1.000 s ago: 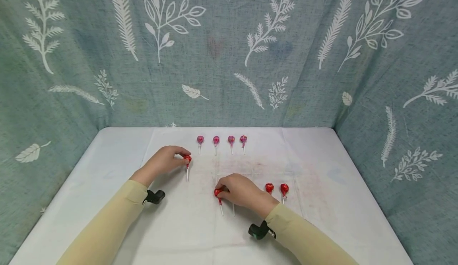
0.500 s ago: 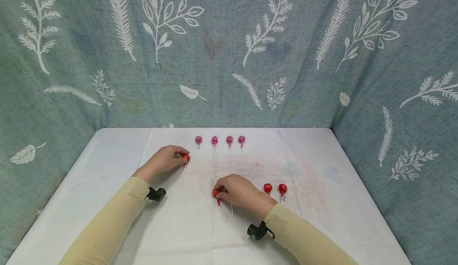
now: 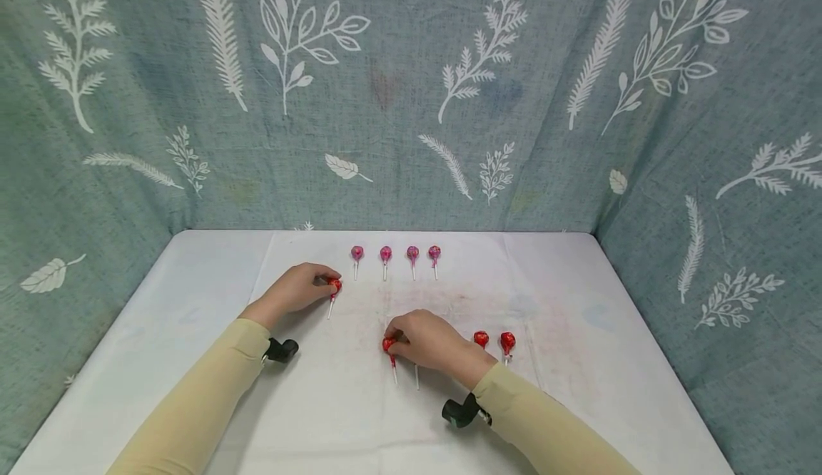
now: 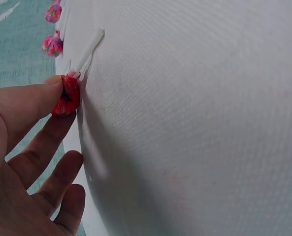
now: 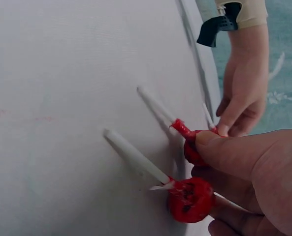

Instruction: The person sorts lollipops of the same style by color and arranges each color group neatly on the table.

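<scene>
My left hand (image 3: 295,291) pinches the wrapped head of a red lollipop (image 4: 71,96) between thumb and index finger; its white stick slants down toward me on the table. Nearer the middle, my right hand (image 3: 427,339) holds another red lollipop (image 5: 194,151) by its head with thumb and finger. A second red lollipop (image 5: 191,200) lies right beside those fingers, its head touching or very near them; in the head view only its stick (image 3: 417,376) shows below the hand. To the right of the hand lie two more red lollipops (image 3: 481,338) (image 3: 507,341), their sticks partly covered by the sleeve.
A row of several pink lollipops (image 3: 385,254) lies near the back edge, sticks toward me. The white-covered table (image 3: 308,418) is enclosed at the back and sides by a green leaf-patterned curtain (image 3: 398,161). Small black wrist cameras (image 3: 459,413) sit under both wrists.
The stick of the lollipop in my left hand has swung slightly left, from nearly straight to slanted. My right hand stays in place on its lollipop.
</scene>
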`<act>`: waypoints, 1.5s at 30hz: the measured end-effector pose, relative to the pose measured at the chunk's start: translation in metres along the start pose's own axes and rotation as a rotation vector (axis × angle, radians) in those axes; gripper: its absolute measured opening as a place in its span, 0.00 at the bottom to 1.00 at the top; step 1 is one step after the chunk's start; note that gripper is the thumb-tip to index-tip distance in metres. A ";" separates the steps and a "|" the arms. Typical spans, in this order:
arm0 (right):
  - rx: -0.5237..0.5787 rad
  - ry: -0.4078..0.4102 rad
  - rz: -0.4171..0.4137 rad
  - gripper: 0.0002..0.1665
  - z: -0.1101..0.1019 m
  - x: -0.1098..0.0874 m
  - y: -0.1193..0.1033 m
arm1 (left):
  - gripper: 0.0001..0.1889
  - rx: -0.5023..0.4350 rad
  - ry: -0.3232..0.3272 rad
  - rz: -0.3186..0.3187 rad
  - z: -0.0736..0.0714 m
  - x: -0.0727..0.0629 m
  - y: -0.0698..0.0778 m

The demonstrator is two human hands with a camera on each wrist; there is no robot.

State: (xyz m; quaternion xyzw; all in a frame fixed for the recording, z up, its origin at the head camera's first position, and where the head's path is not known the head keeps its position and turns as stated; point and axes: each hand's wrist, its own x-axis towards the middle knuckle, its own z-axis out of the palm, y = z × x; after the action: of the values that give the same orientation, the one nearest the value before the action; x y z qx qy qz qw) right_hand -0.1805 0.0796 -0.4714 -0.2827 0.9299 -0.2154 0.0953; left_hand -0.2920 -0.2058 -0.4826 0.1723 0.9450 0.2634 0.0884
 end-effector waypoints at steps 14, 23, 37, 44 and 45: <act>0.044 0.070 0.098 0.13 -0.015 0.010 0.009 | 0.17 -0.012 0.027 0.003 0.002 -0.002 -0.003; 0.058 0.096 0.139 0.13 -0.021 0.017 0.010 | 0.17 -0.030 0.031 -0.016 0.005 -0.002 -0.005; 0.034 0.117 0.111 0.13 -0.027 0.040 0.005 | 0.17 -0.063 0.033 -0.027 0.005 -0.005 -0.001; 0.034 0.113 0.107 0.13 -0.030 0.054 0.001 | 0.17 -0.059 0.040 -0.044 0.006 -0.005 0.000; 0.027 0.118 0.103 0.13 -0.030 0.057 0.002 | 0.17 -0.057 0.040 -0.044 0.006 -0.005 0.000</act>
State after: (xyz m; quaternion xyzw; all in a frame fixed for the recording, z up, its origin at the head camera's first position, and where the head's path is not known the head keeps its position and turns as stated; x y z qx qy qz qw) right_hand -0.2366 0.0590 -0.4487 -0.2201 0.9441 -0.2390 0.0553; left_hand -0.2859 -0.2052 -0.4868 0.1436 0.9423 0.2917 0.0799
